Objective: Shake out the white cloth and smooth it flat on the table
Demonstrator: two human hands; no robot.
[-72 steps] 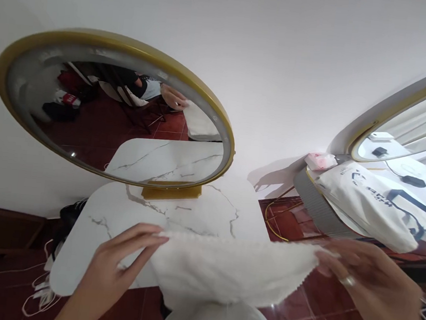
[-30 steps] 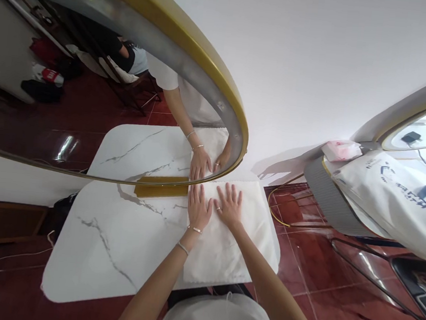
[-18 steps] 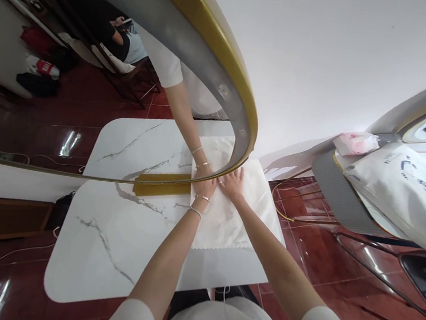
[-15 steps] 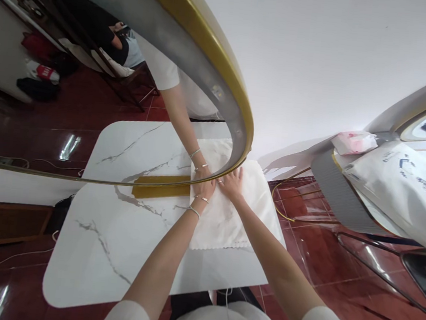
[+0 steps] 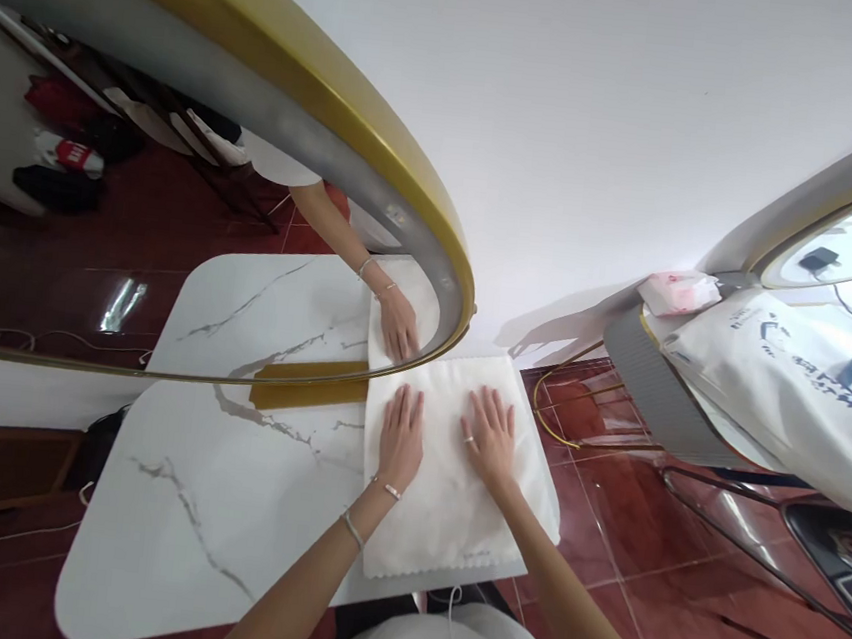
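Pressing flat, or at least resting: both of the person's hands are palm-down on a white cloth [image 5: 444,507]. Left hand [image 5: 402,438] sits on the cloth's left part, fingers straight and close together, pointing at the mirror. Two bracelets [image 5: 352,530] on that wrist. Right hand [image 5: 491,438] is right of it, clear gap between, fingers slightly spread, ring [image 5: 469,439] on one finger. Both hands unclenched, grasping nothing. Can't tell how hard either one pushes.

Cloth location: right end of the white marbled table [image 5: 164,535], spread mostly smooth, wavy-cut near edge. Strip of tabletop shows between that edge and the table's front. Cloth's left side is right up against the gold mirror base [image 5: 306,385]; can't tell if they touch.

Big gold-rimmed mirror [image 5: 383,145] leans large over the table's far side. It reflects one forearm and hand on the cloth, plus bags and a chair behind.

To the right: second unit with grey ribbed side [image 5: 635,380], carrying a pinkish-white packet [image 5: 677,291] and a printed white bag [image 5: 806,361]. Another mirror [image 5: 838,261] above it. Black seat [image 5: 816,533] at the right edge. Floor [image 5: 625,520] is red tile. White cord [image 5: 452,608] hangs at the person's front.
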